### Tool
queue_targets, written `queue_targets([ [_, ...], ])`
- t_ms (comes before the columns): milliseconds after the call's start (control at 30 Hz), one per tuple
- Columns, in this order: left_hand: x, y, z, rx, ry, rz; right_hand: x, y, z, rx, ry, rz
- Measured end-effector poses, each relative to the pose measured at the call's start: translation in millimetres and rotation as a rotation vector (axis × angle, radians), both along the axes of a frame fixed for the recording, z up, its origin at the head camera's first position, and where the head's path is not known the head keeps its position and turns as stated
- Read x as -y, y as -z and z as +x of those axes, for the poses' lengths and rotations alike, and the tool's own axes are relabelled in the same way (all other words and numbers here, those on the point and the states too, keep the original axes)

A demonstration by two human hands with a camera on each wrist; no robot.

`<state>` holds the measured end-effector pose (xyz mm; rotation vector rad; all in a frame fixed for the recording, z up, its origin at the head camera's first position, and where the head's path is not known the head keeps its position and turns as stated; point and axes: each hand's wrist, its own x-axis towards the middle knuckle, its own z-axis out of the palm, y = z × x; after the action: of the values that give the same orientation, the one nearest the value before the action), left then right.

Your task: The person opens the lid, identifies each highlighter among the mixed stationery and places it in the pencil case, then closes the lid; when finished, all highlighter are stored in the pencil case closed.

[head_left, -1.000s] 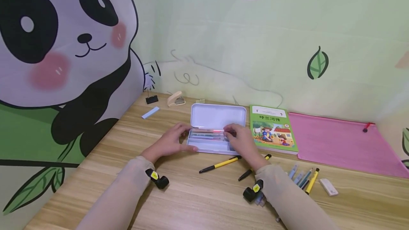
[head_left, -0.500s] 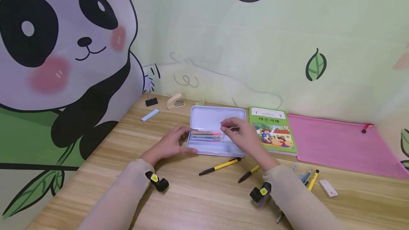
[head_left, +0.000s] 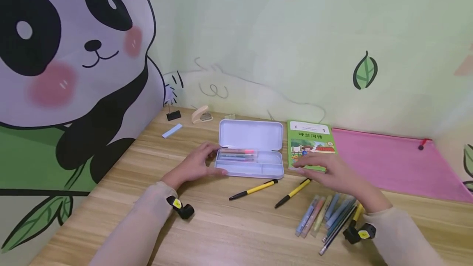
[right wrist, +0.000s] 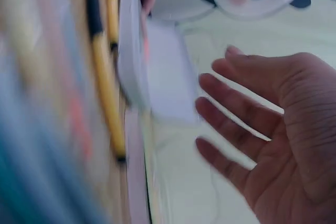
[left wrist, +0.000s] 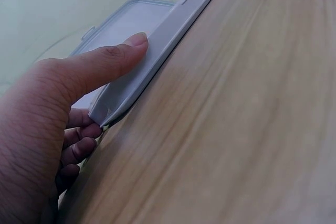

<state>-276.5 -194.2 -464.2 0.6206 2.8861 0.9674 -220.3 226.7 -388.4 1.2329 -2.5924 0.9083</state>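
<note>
Your left hand [head_left: 193,167] pinches the lid-up pencil case [head_left: 251,138] by its left end | your right hand [head_left: 334,173], fingers loosely parted, holds nothing | head view: case at its 9 o'clock, pens [head_left: 312,217] at 6

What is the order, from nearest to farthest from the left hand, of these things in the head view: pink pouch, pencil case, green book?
1. Pencil case: gripped at its left end by the left hand.
2. Green book: right of the pencil case.
3. Pink pouch: farther right, past the green book.
</note>
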Motion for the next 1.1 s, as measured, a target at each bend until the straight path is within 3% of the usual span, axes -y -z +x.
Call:
queue_targets([
  [167,0,-1.2,0.5,-0.006,0.010,0.021,-40,9.3,8.8,0.137,0.067,0.107],
  [333,1,0.1,-1.6,-0.022,0.021,0.016,-51,22.8,10.9,0.214,0.025,0.207],
  [633,0,0.4,-0.1,-0.015,0.016,0.032,-54,45.3,4.3,0.250,-0.106,0.092],
  [1100,-1,0.9,-0.6,0.002,0.005,0.033,-50,35.7,9.7,0.310,-0.108,0.156],
])
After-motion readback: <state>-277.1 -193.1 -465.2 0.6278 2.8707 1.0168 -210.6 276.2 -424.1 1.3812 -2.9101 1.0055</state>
